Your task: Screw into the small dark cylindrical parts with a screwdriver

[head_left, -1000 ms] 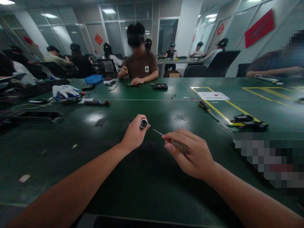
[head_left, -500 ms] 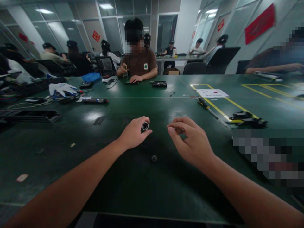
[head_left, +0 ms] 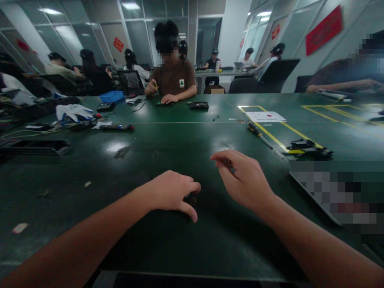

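My left hand (head_left: 171, 191) is low over the green table, its thumb and forefinger apart around a small dark round part (head_left: 193, 200). A short metal tube seems tucked in its curled fingers, mostly hidden; I cannot tell whether the fingertips touch the round part. To the right, my right hand (head_left: 244, 176) is raised above the table with its fingers curled. A small copper-brown part (head_left: 228, 163) shows between its thumb and fingers, partly covered.
A yellow-black screwdriver (head_left: 259, 135) lies beyond my right hand, near a white sheet (head_left: 265, 116) and black parts (head_left: 309, 149). White gloves (head_left: 75, 113) and a pen-like tool (head_left: 117, 127) lie at the left. A person in a brown shirt (head_left: 174, 78) works across the table.
My left hand has moved down and nearer to me, from above the table to the small round part. The tube's open end no longer shows. My right hand has barely moved.
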### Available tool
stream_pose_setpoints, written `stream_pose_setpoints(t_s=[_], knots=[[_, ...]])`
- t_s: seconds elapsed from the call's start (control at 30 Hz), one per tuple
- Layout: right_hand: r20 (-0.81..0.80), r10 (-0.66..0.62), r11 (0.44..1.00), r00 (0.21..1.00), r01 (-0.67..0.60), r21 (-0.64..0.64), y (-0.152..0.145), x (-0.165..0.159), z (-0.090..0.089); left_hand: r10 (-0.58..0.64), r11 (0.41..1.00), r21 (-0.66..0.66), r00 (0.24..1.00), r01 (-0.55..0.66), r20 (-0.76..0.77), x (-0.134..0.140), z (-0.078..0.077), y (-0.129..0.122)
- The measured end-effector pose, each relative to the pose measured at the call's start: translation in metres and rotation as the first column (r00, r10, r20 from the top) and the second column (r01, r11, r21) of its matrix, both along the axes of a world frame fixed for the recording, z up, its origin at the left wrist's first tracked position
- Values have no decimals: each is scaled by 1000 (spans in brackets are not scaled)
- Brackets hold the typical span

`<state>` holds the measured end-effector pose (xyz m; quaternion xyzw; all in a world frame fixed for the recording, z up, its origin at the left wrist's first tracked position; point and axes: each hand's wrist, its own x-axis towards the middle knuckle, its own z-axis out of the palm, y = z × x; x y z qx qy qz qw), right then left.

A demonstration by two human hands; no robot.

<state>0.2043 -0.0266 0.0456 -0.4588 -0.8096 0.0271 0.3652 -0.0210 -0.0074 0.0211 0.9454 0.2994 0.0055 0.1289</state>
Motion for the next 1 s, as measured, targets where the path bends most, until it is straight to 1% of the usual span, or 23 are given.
stream_pose_setpoints(t_s=[0.07,0.13,0.23,0.4,0.53,0.63,0.77,0.9,1.0], knots=[[-1,-3,1000,1000,3,-5,-1,0,1,-10,1000,0,997,10,-75,3,1,-3],[-4,4,1000,1000,-4,-9,-2,0,1,-16,1000,-19,995,14,-99,5,1,-4],[-6,21,1000,1000,-21,-5,-2,0,2,-15,999,-46,995,10,-102,6,3,-5],[6,20,1000,1000,-20,-5,-3,-1,4,23,997,-65,996,-29,-91,7,5,-6],[11,31,999,999,-31,12,-4,0,5,41,998,-53,997,-45,-69,9,5,-5],[8,43,999,999,-43,11,-4,1,5,72,997,-35,997,-72,1,6,4,-1],[6,51,999,999,-51,1,-4,2,5,154,988,-44,972,-148,178,-2,6,7],[-6,58,998,998,-58,4,-4,3,7,311,950,-126,893,-285,326,-14,14,17],[-10,66,998,998,-66,-2,-5,4,8,421,907,-193,814,-374,401,-33,20,24]])
